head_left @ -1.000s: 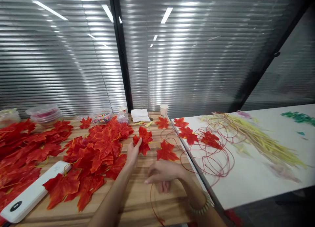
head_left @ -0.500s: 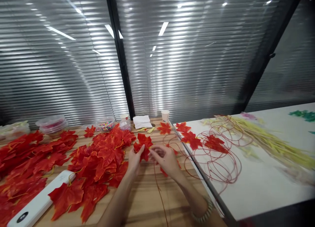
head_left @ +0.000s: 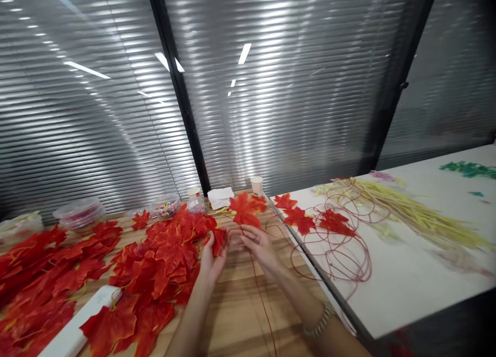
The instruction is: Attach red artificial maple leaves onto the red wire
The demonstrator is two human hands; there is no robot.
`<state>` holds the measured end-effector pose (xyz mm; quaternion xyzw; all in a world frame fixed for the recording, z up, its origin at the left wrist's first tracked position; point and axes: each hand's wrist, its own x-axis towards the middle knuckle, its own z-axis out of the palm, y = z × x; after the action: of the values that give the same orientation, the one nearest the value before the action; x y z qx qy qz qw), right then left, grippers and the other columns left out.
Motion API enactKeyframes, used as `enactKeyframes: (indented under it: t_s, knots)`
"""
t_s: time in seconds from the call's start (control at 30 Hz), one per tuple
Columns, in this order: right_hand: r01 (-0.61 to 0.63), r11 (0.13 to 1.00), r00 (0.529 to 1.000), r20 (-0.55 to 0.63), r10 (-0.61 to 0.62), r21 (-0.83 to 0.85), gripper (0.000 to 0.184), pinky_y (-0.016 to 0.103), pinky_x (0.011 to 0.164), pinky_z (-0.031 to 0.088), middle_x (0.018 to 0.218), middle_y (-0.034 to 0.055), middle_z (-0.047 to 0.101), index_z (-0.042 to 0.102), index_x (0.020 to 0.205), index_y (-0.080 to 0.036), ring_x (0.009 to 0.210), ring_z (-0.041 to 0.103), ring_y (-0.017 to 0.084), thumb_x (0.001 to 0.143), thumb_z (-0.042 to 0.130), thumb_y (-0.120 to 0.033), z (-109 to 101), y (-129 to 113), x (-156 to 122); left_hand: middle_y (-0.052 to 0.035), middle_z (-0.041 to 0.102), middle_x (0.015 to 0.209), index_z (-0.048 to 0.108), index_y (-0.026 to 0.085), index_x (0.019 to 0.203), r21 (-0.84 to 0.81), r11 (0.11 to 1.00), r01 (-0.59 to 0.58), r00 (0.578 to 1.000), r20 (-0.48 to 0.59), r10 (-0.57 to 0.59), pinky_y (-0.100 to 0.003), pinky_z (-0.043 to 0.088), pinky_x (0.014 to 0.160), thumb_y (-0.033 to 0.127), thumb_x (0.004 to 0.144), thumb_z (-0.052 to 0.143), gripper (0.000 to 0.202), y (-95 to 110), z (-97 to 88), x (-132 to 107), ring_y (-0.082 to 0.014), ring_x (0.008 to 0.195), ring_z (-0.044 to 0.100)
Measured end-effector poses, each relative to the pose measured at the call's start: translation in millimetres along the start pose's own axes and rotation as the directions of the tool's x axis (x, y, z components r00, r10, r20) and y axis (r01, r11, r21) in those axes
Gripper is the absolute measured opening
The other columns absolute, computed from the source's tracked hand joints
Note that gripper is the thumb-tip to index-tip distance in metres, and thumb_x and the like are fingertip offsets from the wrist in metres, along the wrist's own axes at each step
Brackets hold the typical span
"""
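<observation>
A red artificial maple leaf [head_left: 219, 242] is pinched between the thumb and fingers of my left hand [head_left: 211, 264], beside the leaf pile. Close to its right, my right hand [head_left: 260, 247] has its fingers curled on a thin red cord [head_left: 259, 282], which runs down toward the front of the table. Another red maple leaf [head_left: 245, 210] stands just above the right fingertips, at the upper end of this cord. Whether the cord passes through that leaf is hidden. A big heap of red maple leaves [head_left: 166, 248] lies left of my hands.
Loops of red cord [head_left: 364, 266] and several leaves spread over the white board [head_left: 403, 295] on the right, near yellow stems [head_left: 426, 215]. A white bar-shaped device [head_left: 87, 318] lies front left. A paper cup [head_left: 256, 185], white paper [head_left: 220, 197] and a bead tub [head_left: 166, 207] stand behind.
The leaf between my hands now stands higher, above my right fingertips. My left hand has turned and holds a leaf to the left. The view has shifted a little.
</observation>
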<state>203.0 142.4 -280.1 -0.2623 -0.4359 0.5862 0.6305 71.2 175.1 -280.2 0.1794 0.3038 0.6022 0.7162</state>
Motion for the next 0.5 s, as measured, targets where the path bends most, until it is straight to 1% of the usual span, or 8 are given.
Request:
enactKeyframes:
  t_s: [0.07, 0.13, 0.2, 0.3, 0.37, 0.4, 0.43, 0.5]
  knots:
    - [-0.048, 0.998, 0.999, 0.009, 0.049, -0.044, 0.039, 0.026, 0.053, 0.05, 0.09, 0.0085, 0.066, 0.059, 0.091, -0.016, 0.061, 0.064, 0.016, 0.062, 0.068, -0.04, -0.5, 10.0, 1.1, -0.014, 0.065, 0.096, 0.063, 0.01, 0.091, -0.005, 0.993, 0.114, 0.983, 0.145, -0.112, -0.033, 0.05, 0.077, 0.027, 0.087, 0.039, 0.03, 2.8, 1.0, -3.0, -0.0206, 0.092, 0.06]
    - [-0.128, 0.987, 0.991, 0.019, 0.13, -0.094, 0.037, 0.027, 0.05, 0.049, 0.079, 0.0063, 0.067, 0.059, 0.081, -0.015, 0.052, 0.062, 0.015, 0.059, 0.069, -0.044, -2.2, 22.5, 0.8, -0.0156, 0.063, 0.101, 0.061, 0.009, 0.099, 0.003, 0.984, 0.176, 0.956, 0.237, -0.172, -0.034, 0.049, 0.078, 0.031, 0.087, 0.036, 0.035, 3.7, 2.7, -5.7, -0.0224, 0.095, 0.059]
    - [-0.217, 0.968, 0.974, 0.03, 0.223, -0.123, 0.036, 0.028, 0.05, 0.05, 0.073, 0.0041, 0.066, 0.058, 0.075, -0.016, 0.049, 0.061, 0.014, 0.059, 0.068, -0.046, -4.6, 35.4, -1.9, -0.0142, 0.063, 0.101, 0.06, 0.009, 0.1, -0.016, 0.991, 0.133, 0.97, 0.207, -0.127, -0.031, 0.05, 0.077, 0.028, 0.087, 0.038, 0.032, 4.5, 4.0, -6.9, -0.0206, 0.093, 0.06]
    - [-0.278, 0.933, 0.938, 0.145, 0.315, -0.226, 0.037, 0.027, 0.049, 0.05, 0.065, 0.0022, 0.064, 0.057, 0.077, -0.016, 0.048, 0.061, 0.014, 0.062, 0.064, -0.049, -7.9, 50.9, -9.1, -0.0093, 0.065, 0.09, 0.061, 0.011, 0.091, -0.03, 1.0, 0.005, 0.998, 0.056, -0.003, -0.025, 0.051, 0.067, 0.019, 0.085, 0.044, 0.02, 7.4, 2.7, -5.4, -0.0146, 0.077, 0.062]
    - [-0.252, 0.913, 0.907, 0.25, 0.339, -0.322, 0.037, 0.025, 0.046, 0.048, 0.061, 0.0017, 0.062, 0.058, 0.076, -0.016, 0.048, 0.06, 0.014, 0.066, 0.06, -0.052, -9.0, 55.1, -13.7, -0.0048, 0.063, 0.072, 0.06, 0.011, 0.081, -0.008, 1.0, -0.028, 1.0, 0.0, 0.028, -0.018, 0.047, 0.051, 0.018, 0.083, 0.047, 0.014, 8.9, 0.0, -3.3, -0.0092, 0.057, 0.058]
    - [-0.209, 0.908, 0.909, 0.27, 0.317, -0.364, 0.036, 0.024, 0.045, 0.047, 0.061, 0.0017, 0.061, 0.059, 0.075, -0.016, 0.049, 0.06, 0.014, 0.069, 0.057, -0.052, -9.1, 55.0, -15.4, -0.0021, 0.059, 0.062, 0.058, 0.011, 0.077, 0.008, 1.0, -0.02, 1.0, 0.006, 0.019, -0.015, 0.042, 0.044, 0.02, 0.082, 0.05, 0.013, 8.8, -1.6, -2.4, -0.0065, 0.047, 0.052]
    - [-0.144, 0.904, 0.93, 0.256, 0.263, -0.402, 0.035, 0.024, 0.045, 0.047, 0.062, 0.002, 0.061, 0.06, 0.075, -0.017, 0.052, 0.06, 0.014, 0.072, 0.055, -0.051, -9.1, 53.4, -16.7, 0.0007, 0.054, 0.055, 0.056, 0.012, 0.072, 0.024, 1.0, 0.0, 1.0, 0.026, 0.0, -0.014, 0.036, 0.038, 0.023, 0.08, 0.054, 0.013, 7.8, -3.0, -1.8, -0.0042, 0.04, 0.045]
    - [-0.006, 0.882, 0.981, 0.168, 0.097, -0.472, 0.032, 0.024, 0.051, 0.048, 0.07, 0.0031, 0.062, 0.061, 0.08, -0.017, 0.062, 0.062, 0.015, 0.078, 0.051, -0.048, -8.2, 47.1, -18.3, 0.0057, 0.043, 0.045, 0.052, 0.013, 0.065, 0.048, 0.998, 0.041, 0.997, 0.059, -0.044, -0.013, 0.028, 0.032, 0.027, 0.074, 0.062, 0.019, 2.7, -5.4, -1.3, -0.0016, 0.032, 0.032]
